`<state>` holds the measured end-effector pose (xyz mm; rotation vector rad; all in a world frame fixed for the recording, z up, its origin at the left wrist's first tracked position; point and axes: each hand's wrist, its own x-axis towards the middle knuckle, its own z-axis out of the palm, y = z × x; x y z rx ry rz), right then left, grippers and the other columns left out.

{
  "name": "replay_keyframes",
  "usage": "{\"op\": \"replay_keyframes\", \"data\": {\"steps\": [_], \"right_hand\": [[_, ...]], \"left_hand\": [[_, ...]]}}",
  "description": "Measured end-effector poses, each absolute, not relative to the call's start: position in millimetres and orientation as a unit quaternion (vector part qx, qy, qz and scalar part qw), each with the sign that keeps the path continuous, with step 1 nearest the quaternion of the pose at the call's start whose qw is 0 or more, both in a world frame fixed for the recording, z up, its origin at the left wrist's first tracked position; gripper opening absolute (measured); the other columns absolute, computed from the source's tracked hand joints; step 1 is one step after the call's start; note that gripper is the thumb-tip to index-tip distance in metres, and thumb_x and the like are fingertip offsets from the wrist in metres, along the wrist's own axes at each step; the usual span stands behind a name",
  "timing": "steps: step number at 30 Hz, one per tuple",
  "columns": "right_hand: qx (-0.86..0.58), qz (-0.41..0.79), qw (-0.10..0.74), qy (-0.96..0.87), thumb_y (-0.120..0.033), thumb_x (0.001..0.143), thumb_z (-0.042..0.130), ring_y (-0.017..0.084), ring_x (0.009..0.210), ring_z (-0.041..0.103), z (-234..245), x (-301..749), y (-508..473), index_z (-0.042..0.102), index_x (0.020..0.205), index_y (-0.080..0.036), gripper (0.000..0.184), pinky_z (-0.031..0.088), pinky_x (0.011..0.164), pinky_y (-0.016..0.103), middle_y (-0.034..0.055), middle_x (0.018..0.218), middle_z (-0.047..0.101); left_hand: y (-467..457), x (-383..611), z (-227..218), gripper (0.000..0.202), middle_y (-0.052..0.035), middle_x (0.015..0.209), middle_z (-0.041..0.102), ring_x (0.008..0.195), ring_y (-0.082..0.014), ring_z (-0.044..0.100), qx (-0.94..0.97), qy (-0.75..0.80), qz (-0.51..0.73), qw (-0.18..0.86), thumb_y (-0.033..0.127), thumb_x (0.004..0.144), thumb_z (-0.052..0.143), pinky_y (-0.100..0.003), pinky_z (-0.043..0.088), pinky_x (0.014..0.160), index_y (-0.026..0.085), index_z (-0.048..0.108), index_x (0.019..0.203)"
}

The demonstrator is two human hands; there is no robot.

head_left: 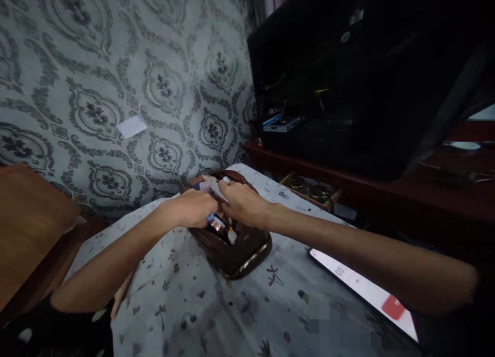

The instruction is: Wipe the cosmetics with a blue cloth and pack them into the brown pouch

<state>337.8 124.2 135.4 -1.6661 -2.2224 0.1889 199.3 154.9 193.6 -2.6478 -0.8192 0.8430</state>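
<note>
A brown bag (232, 256) with an open zip lies on a white patterned cloth in front of me, small items crowded inside it. My left hand (193, 208) reaches into its left side, fingers curled and their tips hidden. From the right, my right hand (245, 203) reaches in too, with a pale flat packet (217, 188) between thumb and fingers. Below the hands, a small white tube with a yellow-orange part (232, 235) shows in the bag's opening, beside a shiny cylindrical item (217, 225).
A device with a lit screen (359, 287) lies on the patterned cloth (170, 305), under my right forearm. Behind stands a large dark television (348, 99); below it, an open drawer (309, 192) holds round items. A brown wooden panel (31, 223) is at left.
</note>
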Motion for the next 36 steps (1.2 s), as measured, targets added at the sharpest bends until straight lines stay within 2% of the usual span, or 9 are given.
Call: {"op": "replay_keyframes", "data": {"steps": [5, 8, 12, 20, 26, 29, 31, 34, 36], "right_hand": [[-0.601, 0.057, 0.156, -0.781, -0.017, 0.090, 0.053, 0.034, 0.104, 0.068, 141.9, 338.3, 119.9, 0.052, 0.124, -0.006, 0.035, 0.051, 0.082, 0.038, 0.0218, 0.114, 0.068], [-0.600, 0.073, 0.155, -0.782, -0.019, 0.091, 0.054, 0.033, 0.108, 0.067, 142.5, 337.5, 121.8, 0.053, 0.123, -0.009, 0.034, 0.050, 0.084, 0.037, 0.0208, 0.116, 0.068], [-0.590, 0.083, 0.165, -0.786, -0.020, 0.090, 0.057, 0.033, 0.106, 0.067, 138.4, 335.9, 128.4, 0.054, 0.125, -0.010, 0.037, 0.051, 0.081, 0.037, 0.0204, 0.113, 0.069], [-0.582, 0.106, 0.148, -0.793, -0.025, 0.092, 0.052, 0.036, 0.106, 0.068, 130.6, 331.4, 129.4, 0.055, 0.125, -0.011, 0.036, 0.053, 0.080, 0.038, 0.0223, 0.119, 0.062], [-0.585, 0.100, 0.140, -0.792, -0.019, 0.094, 0.045, 0.036, 0.104, 0.069, 127.1, 328.4, 122.8, 0.054, 0.127, -0.009, 0.035, 0.055, 0.083, 0.042, 0.0238, 0.124, 0.056], [-0.578, 0.101, 0.144, -0.797, -0.011, 0.093, 0.041, 0.036, 0.106, 0.068, 124.1, 328.4, 123.9, 0.052, 0.130, -0.009, 0.039, 0.055, 0.084, 0.045, 0.0235, 0.123, 0.055], [-0.577, 0.103, 0.147, -0.797, -0.009, 0.093, 0.039, 0.037, 0.107, 0.068, 123.3, 328.3, 124.8, 0.052, 0.130, -0.010, 0.039, 0.055, 0.084, 0.046, 0.0234, 0.123, 0.055], [-0.588, 0.107, 0.140, -0.790, -0.010, 0.093, 0.040, 0.037, 0.106, 0.068, 125.0, 327.2, 124.4, 0.054, 0.128, -0.012, 0.037, 0.056, 0.083, 0.046, 0.0223, 0.123, 0.055], [-0.591, 0.109, 0.133, -0.788, -0.008, 0.092, 0.041, 0.036, 0.105, 0.069, 127.0, 325.9, 123.3, 0.054, 0.127, -0.012, 0.037, 0.056, 0.083, 0.045, 0.0221, 0.124, 0.055]], "left_hand": [[154.2, 197.9, 191.4, 0.029, -0.0078, 0.099, 0.075, 0.090, -0.0248, 0.069, -0.903, -0.305, 0.280, 0.115, 0.014, 0.076, 0.057, -0.031, 0.052, 0.076, 0.022, 0.071, 0.101], [158.8, 195.7, 188.2, 0.030, -0.0056, 0.102, 0.075, 0.093, -0.0223, 0.068, -0.913, -0.303, 0.259, 0.091, 0.013, 0.077, 0.059, -0.029, 0.051, 0.079, 0.025, 0.070, 0.103], [163.8, 192.7, 186.5, 0.027, -0.0061, 0.106, 0.074, 0.094, -0.0220, 0.068, -0.916, -0.302, 0.254, 0.070, 0.013, 0.078, 0.060, -0.028, 0.051, 0.080, 0.024, 0.071, 0.100], [165.7, 192.7, 187.0, 0.017, -0.0082, 0.096, 0.073, 0.087, -0.0215, 0.066, -0.913, -0.304, 0.267, 0.044, 0.025, 0.081, 0.065, -0.026, 0.050, 0.075, 0.016, 0.071, 0.094], [182.9, 187.9, 200.3, 0.014, -0.0002, 0.084, 0.070, 0.080, -0.0171, 0.064, -0.929, -0.291, 0.222, -0.044, 0.020, 0.079, 0.064, -0.022, 0.049, 0.074, 0.016, 0.070, 0.091], [194.7, 187.3, 199.4, 0.019, -0.0019, 0.094, 0.071, 0.093, -0.0201, 0.065, -0.932, -0.343, 0.116, 0.001, 0.020, 0.084, 0.056, -0.025, 0.049, 0.083, 0.018, 0.067, 0.099], [200.0, 190.7, 193.3, 0.024, -0.0075, 0.105, 0.071, 0.103, -0.0247, 0.065, -0.910, -0.407, 0.047, 0.070, 0.026, 0.089, 0.054, -0.030, 0.049, 0.088, 0.017, 0.063, 0.109], [201.6, 199.5, 184.0, 0.034, -0.0150, 0.116, 0.069, 0.109, -0.0305, 0.065, -0.859, -0.488, 0.047, 0.148, 0.031, 0.092, 0.053, -0.037, 0.050, 0.088, 0.016, 0.056, 0.122], [200.1, 204.0, 182.5, 0.032, -0.0138, 0.116, 0.070, 0.109, -0.0307, 0.066, -0.844, -0.508, 0.077, 0.157, 0.024, 0.091, 0.051, -0.038, 0.051, 0.086, 0.020, 0.057, 0.122]]}}
